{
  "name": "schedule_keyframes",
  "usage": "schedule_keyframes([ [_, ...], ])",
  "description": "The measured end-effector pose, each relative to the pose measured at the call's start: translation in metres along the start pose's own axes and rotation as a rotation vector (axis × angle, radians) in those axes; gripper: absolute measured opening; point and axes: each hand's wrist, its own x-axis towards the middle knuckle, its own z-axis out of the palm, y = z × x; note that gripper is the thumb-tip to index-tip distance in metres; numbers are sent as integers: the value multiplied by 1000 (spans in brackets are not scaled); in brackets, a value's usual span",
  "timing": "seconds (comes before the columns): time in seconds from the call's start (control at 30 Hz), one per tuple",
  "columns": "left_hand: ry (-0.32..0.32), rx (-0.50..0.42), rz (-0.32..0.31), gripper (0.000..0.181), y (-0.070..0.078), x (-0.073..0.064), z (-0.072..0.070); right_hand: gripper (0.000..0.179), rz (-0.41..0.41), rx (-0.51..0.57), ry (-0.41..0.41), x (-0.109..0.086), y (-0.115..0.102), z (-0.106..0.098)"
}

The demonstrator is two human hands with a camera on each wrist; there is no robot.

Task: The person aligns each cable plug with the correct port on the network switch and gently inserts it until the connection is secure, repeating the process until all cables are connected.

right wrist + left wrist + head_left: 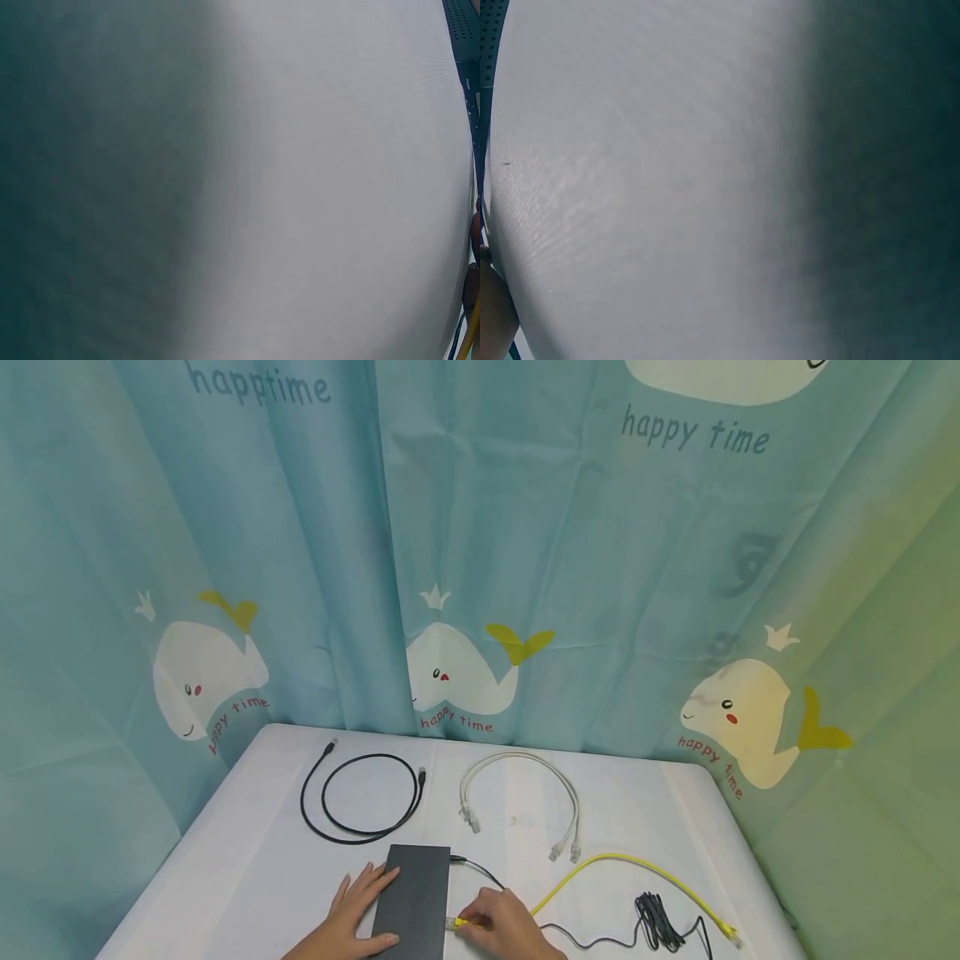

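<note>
A flat dark box (413,893), which looks like a network switch, lies on the white table near its front edge. My left hand (348,920) rests on the box's left side, fingers spread and thumb on top. My right hand (501,925) pinches one end of a yellow network cable (626,857) by its plug (452,923), right against the box's right side. Whether the plug is inside a port cannot be made out. At the upper right side of the box a black power lead (480,868) is plugged in. Both wrist views show mostly blurred tabletop, with the box (463,30) at one edge.
A coiled black network cable (367,838) lies at the back left. Behind the box to the right are grey-white network cables (558,770). The power lead's bundled part (658,922) sits at the right front. A blue curtain (480,527) with whales hangs behind the table (247,860).
</note>
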Motion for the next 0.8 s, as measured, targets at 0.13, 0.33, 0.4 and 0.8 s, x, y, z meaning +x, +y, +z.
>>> schedule_keyframes([
  [0.13,-19,8,20,77,1,0,-2,12,-30,-38,24,0,-1,0],
  [0.33,-100,57,138,86,-7,0,-6,13,-35,-40,24,1,-2,0],
  [0.4,-107,95,181,93,-10,1,-6,14,-22,-29,15,1,-2,0],
  [0.8,-40,141,234,103,-11,1,1,11,141,63,19,4,-2,1],
])
